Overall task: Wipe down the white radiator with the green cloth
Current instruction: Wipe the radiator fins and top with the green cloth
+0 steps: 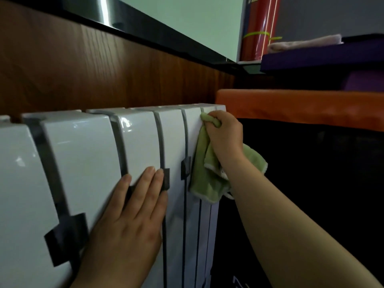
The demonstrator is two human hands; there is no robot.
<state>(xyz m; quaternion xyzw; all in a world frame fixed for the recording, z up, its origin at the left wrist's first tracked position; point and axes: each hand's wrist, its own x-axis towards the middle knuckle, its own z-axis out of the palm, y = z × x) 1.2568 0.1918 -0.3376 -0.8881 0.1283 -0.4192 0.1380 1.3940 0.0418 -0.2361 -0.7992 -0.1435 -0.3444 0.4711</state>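
Where radiator (83, 146) ends, orange band (301, 104) tops black surface (311, 183); wood panel (104, 69) behind.

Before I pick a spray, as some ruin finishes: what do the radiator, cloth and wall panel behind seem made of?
Radiator: likely metal under glossy white paint or enamel; sharp highlights on its rounded sections. Green cloth: soft matte fabric, hanging in limp folds, pale stitched edge. Wall panel: dark wood or wood-look laminate; grain shows, real or printed unclear.
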